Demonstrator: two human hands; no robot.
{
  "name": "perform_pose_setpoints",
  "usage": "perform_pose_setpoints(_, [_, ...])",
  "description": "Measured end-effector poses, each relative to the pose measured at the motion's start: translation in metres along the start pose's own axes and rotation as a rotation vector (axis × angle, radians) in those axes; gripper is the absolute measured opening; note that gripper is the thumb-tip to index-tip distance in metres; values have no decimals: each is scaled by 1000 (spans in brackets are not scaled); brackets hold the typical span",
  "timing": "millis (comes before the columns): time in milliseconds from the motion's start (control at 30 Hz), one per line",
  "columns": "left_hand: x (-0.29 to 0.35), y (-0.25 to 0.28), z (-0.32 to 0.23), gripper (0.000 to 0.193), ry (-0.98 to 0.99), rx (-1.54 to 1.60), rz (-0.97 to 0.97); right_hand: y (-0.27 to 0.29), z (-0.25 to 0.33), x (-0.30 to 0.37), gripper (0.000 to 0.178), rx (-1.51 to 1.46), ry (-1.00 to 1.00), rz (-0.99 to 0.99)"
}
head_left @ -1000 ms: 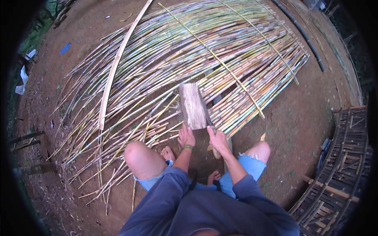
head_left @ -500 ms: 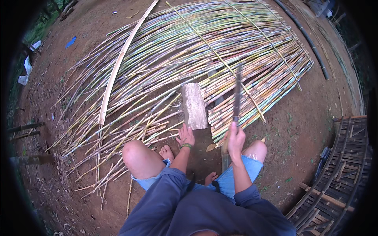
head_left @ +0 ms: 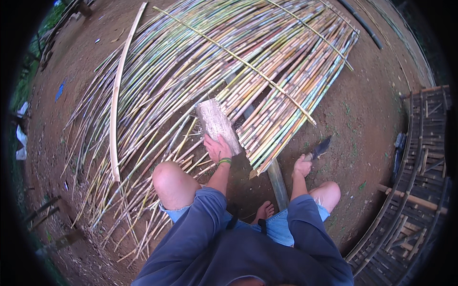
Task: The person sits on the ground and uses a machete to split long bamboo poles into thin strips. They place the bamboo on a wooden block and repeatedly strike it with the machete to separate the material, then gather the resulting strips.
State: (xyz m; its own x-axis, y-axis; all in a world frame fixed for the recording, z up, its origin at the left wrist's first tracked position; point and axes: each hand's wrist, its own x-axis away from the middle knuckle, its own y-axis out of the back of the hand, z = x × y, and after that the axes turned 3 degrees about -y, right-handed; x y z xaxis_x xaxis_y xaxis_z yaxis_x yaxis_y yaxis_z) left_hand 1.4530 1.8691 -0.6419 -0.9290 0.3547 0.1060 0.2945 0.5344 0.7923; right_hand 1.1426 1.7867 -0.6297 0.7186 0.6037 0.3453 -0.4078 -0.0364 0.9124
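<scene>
My left hand (head_left: pixel 218 148) is on the near part of a pale, rough wooden block (head_left: pixel 215 119). Its thumb lies on top and the fingers go over the left side. Off to the right, my right hand (head_left: pixel 302 167) is wrapped around the handle of a machete (head_left: pixel 321 147). The dark blade points away to the right and looks foreshortened, held over bare soil. Just beyond the block spreads a broad layer of thin bamboo canes (head_left: pixel 281 109), their cut ends beside the block's right edge.
Thin cross canes (head_left: pixel 229 47) lie over the layer. A long split bamboo strip (head_left: pixel 117 105) rests at left. Under the near cane ends runs a grey beam (head_left: pixel 277 183). A slatted bamboo frame (head_left: pixel 412 190) stands at right, with a dark pole (head_left: pixel 362 21) far off.
My left hand has gone from beside the block onto it. My right hand has swung the machete from upright in front of me out to the right and lower. The view has turned.
</scene>
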Motion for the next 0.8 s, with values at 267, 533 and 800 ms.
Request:
perform_pose_setpoints(267, [-1, 3, -3, 64, 24, -71, 8, -27, 37, 53, 73, -1082, 70, 818])
perform_pose_setpoints(533, [-12, 5, 12, 69, 38, 92, 41, -30, 71, 89, 56, -1332, -149, 1193])
perform_pose_setpoints(800, [-52, 24, -8, 78, -401, 41, -84, -11, 77, 98, 48, -1327, -36, 1131])
